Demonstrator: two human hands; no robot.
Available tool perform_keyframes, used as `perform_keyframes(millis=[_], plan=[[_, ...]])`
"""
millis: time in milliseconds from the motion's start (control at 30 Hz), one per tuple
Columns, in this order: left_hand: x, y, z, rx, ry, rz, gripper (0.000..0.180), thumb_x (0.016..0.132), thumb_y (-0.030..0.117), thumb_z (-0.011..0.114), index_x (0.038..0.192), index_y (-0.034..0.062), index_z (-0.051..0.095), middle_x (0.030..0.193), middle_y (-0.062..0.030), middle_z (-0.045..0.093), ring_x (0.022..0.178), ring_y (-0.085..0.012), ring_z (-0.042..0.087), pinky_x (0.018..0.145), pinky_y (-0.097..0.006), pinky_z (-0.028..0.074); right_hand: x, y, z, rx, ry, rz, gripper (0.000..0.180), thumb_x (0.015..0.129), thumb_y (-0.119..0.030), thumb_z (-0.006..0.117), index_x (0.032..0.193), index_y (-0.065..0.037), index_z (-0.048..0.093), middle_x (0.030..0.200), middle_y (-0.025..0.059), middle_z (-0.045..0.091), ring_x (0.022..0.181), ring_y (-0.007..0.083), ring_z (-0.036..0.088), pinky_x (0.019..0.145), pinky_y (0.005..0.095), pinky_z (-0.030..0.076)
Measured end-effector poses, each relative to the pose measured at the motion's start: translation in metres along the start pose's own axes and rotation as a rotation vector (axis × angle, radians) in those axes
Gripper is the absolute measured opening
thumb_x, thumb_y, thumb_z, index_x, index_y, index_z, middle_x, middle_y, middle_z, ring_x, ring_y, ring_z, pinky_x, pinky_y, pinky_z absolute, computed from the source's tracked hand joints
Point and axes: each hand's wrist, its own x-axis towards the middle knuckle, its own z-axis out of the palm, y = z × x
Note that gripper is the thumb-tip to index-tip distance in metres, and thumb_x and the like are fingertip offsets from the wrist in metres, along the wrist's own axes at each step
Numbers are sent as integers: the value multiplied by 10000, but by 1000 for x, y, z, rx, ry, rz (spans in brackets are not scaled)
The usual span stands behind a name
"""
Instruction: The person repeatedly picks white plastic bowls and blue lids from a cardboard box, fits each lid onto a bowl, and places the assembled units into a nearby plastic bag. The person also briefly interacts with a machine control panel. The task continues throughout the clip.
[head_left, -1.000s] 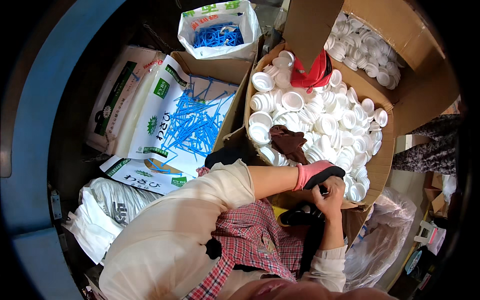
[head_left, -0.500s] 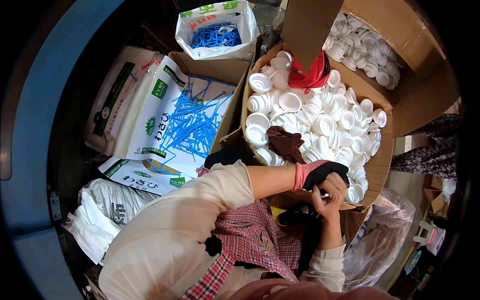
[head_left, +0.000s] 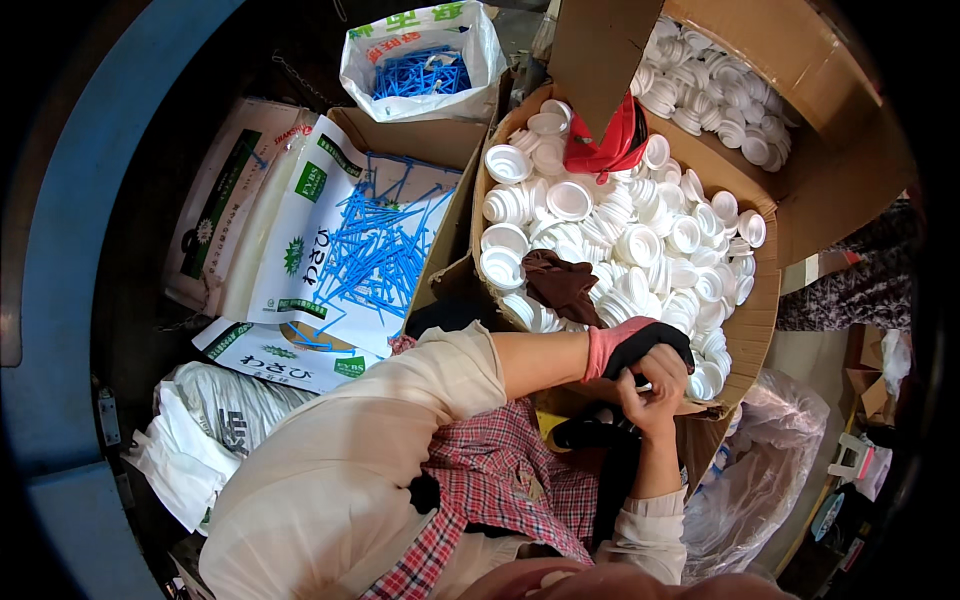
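My left hand (head_left: pixel 640 343) wears a pink and black work glove (head_left: pixel 606 352) and reaches in over the near edge of a carton (head_left: pixel 765 320) full of white plastic caps (head_left: pixel 640 243). Its fingers are bent downward and mostly hidden. My bare right hand (head_left: pixel 655 388) is closed against the gloved fingers, its fingertips seemingly gripping the glove. A small white spot shows between the right thumb and fingers; I cannot make out what it is. A crumpled brown cloth (head_left: pixel 562 285) lies on the caps beside my left wrist.
A red pouch-like thing (head_left: pixel 605 145) sits on the caps' far side. Further back, another carton (head_left: pixel 815 60) holds more caps. Leftward, thin blue plastic sticks (head_left: pixel 370 250) lie in a lined box, more in a white bag (head_left: pixel 480 45). Clear plastic (head_left: pixel 765 465) hangs at right.
The view has shifted slightly, so the boxes appear a little further left and higher. Both hands stay together, with the right fingers slightly lower and the white spot now showing between them.
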Motion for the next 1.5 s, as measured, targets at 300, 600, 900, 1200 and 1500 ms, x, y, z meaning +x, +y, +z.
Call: perform_keyframes(millis=[300,600,900,1200,1500], plan=[[-2,15,-2,47,-10,-61,228,680,157,654,876,52,607,805,-121,629,743,-262,620,660,-329,468,-3,-5,2,18,1,-13,130,577,-2,607,569,-31,481,568,94,461,517,272,464,499,349,350],[13,87,-31,648,36,-373,374,841,350,565,1035,30,558,931,-154,614,861,-335,599,737,-394,486,-17,1,14,-78,-4,-21,228,651,-32,682,878,-6,678,831,109,628,782,317,591,748,373,467],[-265,49,-301,1019,1008,-888,659,848,442,609,1348,47,440,1307,-198,518,1229,-335,476,1029,-384,370,-16,-5,66,-108,-547,100,664,737,-324,749,1270,-24,490,1235,166,486,1109,359,470,941,436,387],[-530,-42,-317,777,1120,-2023,1149,609,789,618,1498,206,183,1470,-269,234,1349,-444,248,1061,-557,282,-25,3,89,-366,-570,-28,398,739,-184,703,1088,-36,583,1042,114,620,847,304,580,723,384,458],[-388,-125,-279,862,851,-1879,1096,639,721,659,1496,249,166,1464,-287,181,1295,-521,246,953,-689,299,-20,8,96,-363,-597,22,365,710,-153,722,1031,-46,587,978,113,624,770,301,576,661,376,456]])
